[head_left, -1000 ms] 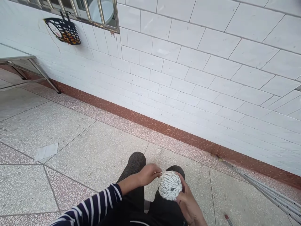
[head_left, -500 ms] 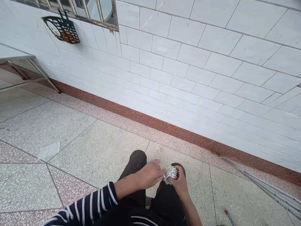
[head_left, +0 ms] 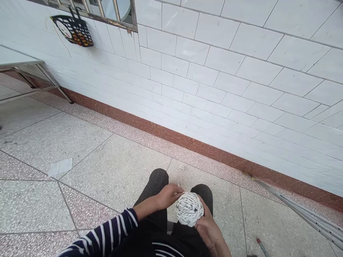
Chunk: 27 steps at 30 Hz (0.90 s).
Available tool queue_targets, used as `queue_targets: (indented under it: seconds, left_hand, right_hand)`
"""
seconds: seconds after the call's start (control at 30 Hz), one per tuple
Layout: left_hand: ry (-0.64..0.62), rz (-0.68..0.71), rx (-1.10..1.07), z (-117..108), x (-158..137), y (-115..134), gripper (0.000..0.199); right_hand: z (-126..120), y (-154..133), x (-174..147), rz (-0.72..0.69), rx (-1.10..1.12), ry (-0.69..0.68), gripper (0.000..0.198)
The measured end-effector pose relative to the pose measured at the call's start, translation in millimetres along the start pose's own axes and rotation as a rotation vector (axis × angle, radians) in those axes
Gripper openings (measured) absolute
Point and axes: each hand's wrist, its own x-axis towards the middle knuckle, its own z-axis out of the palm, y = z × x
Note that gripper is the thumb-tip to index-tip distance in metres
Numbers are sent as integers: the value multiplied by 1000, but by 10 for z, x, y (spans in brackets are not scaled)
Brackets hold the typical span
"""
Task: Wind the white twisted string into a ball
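Observation:
A round coil of thick white twisted cord (head_left: 189, 209) is turned with its flat spiral face towards me, above my lap. My right hand (head_left: 207, 223) grips its right edge, the fingers partly hidden behind it. At the coil's upper left, my left hand (head_left: 168, 196) is closed in a pinch on a strand of the same cord, and a short end sticks up above the fingers. On the floor beyond my knees lies a small bundle of pale cord (head_left: 181, 167), apart from both hands.
A white tiled wall (head_left: 203, 78) rises ahead. Long metal poles (head_left: 297, 207) lie at right, near a thin stick (head_left: 262, 247). A pale sheet (head_left: 61, 167) lies on the floor at left, below a metal-legged table (head_left: 24, 62). A black basket (head_left: 76, 31) hangs by the window bars.
The cord coil has turned from a bunched, edge-on look to its flat spiral face. My left hand has drawn slightly left and pinches a strand; my right hand has moved lower.

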Motion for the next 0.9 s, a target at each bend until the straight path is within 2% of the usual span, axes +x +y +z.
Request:
queue_targets:
  seconds: [0.13, 0.2, 0.37, 0.43, 0.5, 0.57, 0.67, 0.77, 0.83, 0.9]
  left_hand:
    - [-84, -72, -28, 200, -128, -22, 25]
    - [-102, -87, -16, 263, -177, -6, 29]
    - [-119, 42, 100, 251, -232, 123, 29]
    - [-123, 99, 197, 206, -219, 170, 26]
    - [-113, 139, 326, 151, -190, 190, 22]
    - [-99, 189, 452, 92, -152, 181, 16]
    - [-83, 286, 572, 21, -99, 139, 13]
    - [-67, 349, 613, 1, -56, 103, 13]
    - [-48, 362, 620, 12, -27, 81, 14]
    - [-20, 336, 604, 33, 6, 50, 15]
  right_hand:
    - [30, -181, 3, -119, -238, 17, 60]
    - [11, -281, 32, -183, -381, 85, 57]
    - [-116, -355, 246, -401, -739, 518, 58]
    - [-183, -264, 350, -441, -902, 603, 56]
    - [-241, -117, 422, -427, -1007, 565, 50]
    - [-282, 49, 450, -367, -1023, 444, 44]
    - [-328, 244, 440, -166, -865, 243, 37]
    - [-398, 336, 438, 65, -647, 99, 36]
    - [-458, 359, 451, 133, -557, 5, 36]
    - [-513, 364, 463, 109, -502, -63, 35]
